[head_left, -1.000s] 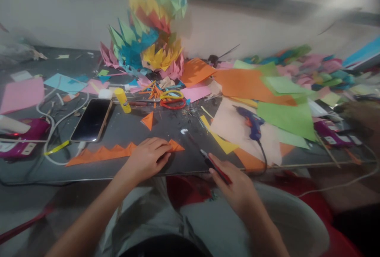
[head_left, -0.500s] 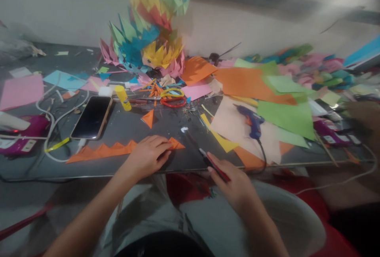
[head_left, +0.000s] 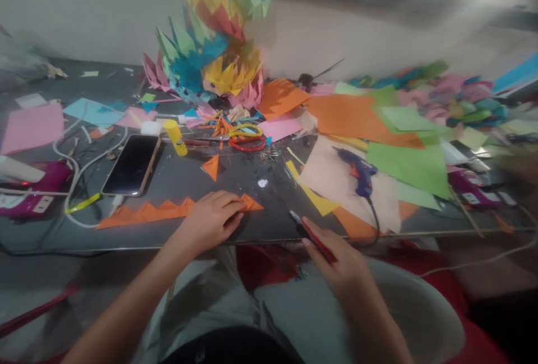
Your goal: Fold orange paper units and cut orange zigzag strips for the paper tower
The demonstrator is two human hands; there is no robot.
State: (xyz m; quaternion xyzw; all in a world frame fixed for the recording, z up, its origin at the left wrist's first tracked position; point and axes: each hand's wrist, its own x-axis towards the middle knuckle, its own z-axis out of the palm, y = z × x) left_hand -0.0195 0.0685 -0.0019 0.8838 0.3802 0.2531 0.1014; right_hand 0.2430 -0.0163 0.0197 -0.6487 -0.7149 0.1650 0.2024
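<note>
My left hand (head_left: 214, 217) lies over a row of folded orange paper points (head_left: 147, 213). Its fingers are bent and pressed together on the strip; one orange point (head_left: 252, 202) sticks out past the fingertips. My right hand (head_left: 336, 254), closed, grips a slim red-handled tool (head_left: 319, 243) with a silver front part and a thin dark tip slanting up-left; blur hides its exact kind. A white blob (head_left: 263, 183), like glue, sits on the table beyond the tip. A loose orange folded triangle (head_left: 212, 167) lies farther back.
Around lie a phone (head_left: 132, 165), a yellow glue stick (head_left: 175, 137), red-and-yellow-handled scissors (head_left: 247, 137) and a blue glue gun (head_left: 358, 171) on pale paper. A tall multicoloured folded-paper model (head_left: 227, 44) stands behind. Purple power strips (head_left: 50, 187) and white cables lie at both sides.
My right hand has drawn back slightly down and right, taking the tool's tip away from the white blob. My left hand stays on the orange strip.
</note>
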